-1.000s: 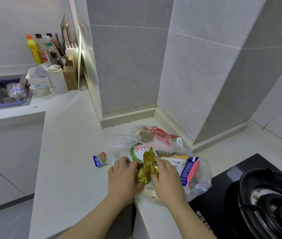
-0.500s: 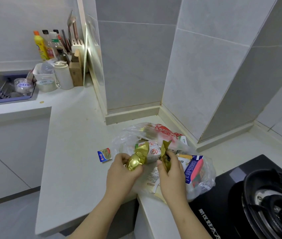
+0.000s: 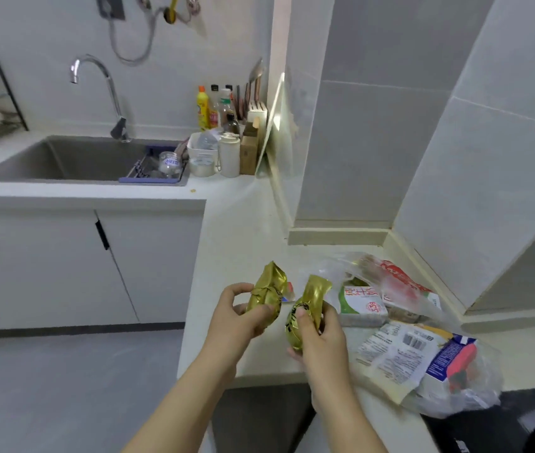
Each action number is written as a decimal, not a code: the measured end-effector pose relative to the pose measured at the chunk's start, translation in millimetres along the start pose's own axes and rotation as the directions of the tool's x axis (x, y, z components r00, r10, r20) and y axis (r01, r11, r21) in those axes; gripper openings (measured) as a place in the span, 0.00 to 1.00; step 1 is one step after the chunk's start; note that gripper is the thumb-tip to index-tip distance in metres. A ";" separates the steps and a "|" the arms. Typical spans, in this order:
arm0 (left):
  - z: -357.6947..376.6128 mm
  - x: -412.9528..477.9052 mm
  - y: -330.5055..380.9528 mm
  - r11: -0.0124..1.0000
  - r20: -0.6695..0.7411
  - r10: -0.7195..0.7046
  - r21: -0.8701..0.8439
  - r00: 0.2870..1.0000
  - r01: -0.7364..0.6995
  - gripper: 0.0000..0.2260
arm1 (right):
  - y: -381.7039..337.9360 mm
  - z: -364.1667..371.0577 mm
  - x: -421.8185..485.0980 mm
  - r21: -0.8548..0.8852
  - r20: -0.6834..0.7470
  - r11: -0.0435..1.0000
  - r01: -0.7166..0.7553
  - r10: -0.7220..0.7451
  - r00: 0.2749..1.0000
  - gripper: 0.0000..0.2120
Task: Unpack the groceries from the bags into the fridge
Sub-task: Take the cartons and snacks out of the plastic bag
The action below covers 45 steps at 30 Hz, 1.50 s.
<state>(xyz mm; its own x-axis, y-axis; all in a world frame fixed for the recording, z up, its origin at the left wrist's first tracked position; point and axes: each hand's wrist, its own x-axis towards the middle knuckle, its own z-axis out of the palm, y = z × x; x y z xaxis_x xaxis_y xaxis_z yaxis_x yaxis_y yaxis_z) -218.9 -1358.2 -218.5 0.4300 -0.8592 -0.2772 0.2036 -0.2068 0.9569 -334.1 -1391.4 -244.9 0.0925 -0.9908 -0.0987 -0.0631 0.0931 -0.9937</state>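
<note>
My left hand grips a gold foil packet and my right hand grips a second gold packet, both above the bench's front edge. The clear grocery bag lies just to their right, with a green-and-white carton at its mouth.

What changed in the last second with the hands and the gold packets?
The left hand and right hand, first together on the bag, pulled apart and lifted leftward off it. The left hand grips the left packet, the right hand the right packet. The bag and the rest of its groceries stayed on the counter.
</note>
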 end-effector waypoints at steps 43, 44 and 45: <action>-340.5 -530.2 -48.8 0.950 -0.914 0.151 0.029 0.377 -0.311 0.12 | -35.9 212.6 -522.7 0.089 0.979 0.996 0.004 -0.088 0.183 0.05; -343.2 -540.7 -47.2 0.944 -0.914 0.173 0.047 0.366 -0.327 0.12 | -40.1 213.0 -532.3 0.111 0.979 0.994 0.018 -0.112 0.169 0.05; -346.9 -550.8 -45.8 0.935 -0.914 0.197 0.067 0.355 -0.348 0.12 | -44.6 214.3 -542.2 0.138 0.977 0.990 0.034 -0.142 0.159 0.05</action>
<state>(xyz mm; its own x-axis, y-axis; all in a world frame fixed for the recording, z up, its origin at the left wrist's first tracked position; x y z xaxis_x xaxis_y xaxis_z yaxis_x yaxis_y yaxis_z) -160.0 -713.2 -139.5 0.9966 0.0816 0.0115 -0.0176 0.0742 0.9971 -168.4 -837.2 -158.6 0.9945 -0.0754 0.0727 0.0781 0.0720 -0.9943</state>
